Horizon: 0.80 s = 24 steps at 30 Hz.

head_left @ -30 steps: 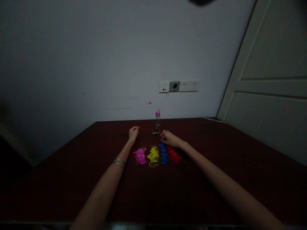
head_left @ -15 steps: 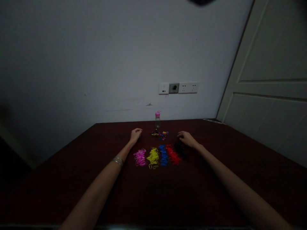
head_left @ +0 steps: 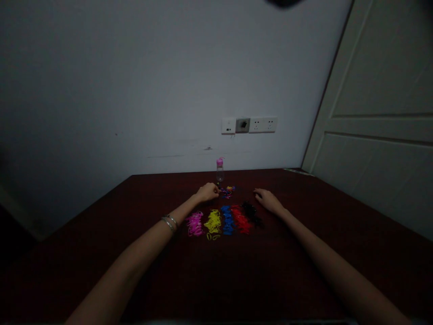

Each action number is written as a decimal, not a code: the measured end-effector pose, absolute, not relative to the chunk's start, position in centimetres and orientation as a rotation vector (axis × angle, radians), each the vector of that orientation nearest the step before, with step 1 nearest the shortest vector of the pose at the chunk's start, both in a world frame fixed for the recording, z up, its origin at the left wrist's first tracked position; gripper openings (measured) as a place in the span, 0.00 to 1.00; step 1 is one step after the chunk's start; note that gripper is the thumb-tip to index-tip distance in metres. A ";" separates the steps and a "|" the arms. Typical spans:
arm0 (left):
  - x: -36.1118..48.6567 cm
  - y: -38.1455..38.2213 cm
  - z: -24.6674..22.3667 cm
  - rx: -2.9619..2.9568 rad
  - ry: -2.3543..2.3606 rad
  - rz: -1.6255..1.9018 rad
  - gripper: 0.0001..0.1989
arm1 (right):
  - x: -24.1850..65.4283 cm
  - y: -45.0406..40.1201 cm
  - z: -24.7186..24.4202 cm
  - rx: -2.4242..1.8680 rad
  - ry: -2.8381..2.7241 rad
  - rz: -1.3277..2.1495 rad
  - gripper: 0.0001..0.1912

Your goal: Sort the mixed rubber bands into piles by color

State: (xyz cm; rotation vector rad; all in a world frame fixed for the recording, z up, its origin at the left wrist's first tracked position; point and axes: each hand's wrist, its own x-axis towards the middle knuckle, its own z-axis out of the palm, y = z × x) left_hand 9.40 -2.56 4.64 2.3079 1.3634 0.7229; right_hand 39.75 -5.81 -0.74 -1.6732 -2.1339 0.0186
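My left hand (head_left: 209,192) is at the left edge of a small mixed-colour pile of bands (head_left: 228,192), its fingers drawn together; what they hold, if anything, is too small to name. Right of that pile, my right hand (head_left: 265,198) rests near the table with its fingers bent, and its grip is too dark to read. Nearer me lie pink bands (head_left: 195,224), yellow bands (head_left: 213,221), blue bands (head_left: 228,220), red bands (head_left: 241,219) and black bands (head_left: 251,213), side by side in separate piles.
A clear bottle with a pink top (head_left: 220,169) stands behind the mixed pile. The dark red table (head_left: 216,280) meets a pale wall with sockets (head_left: 263,125). A panelled door (head_left: 375,117) is at the right.
My left hand has moved right to the mixed pile and now covers its left part. My right hand has stayed about where it was. The view has shifted slightly.
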 end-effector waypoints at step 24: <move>11.6 -3.2 3.8 2.414 1.483 0.545 0.06 | 39.0 -6.6 -0.3 -1.700 -2.114 -0.001 0.20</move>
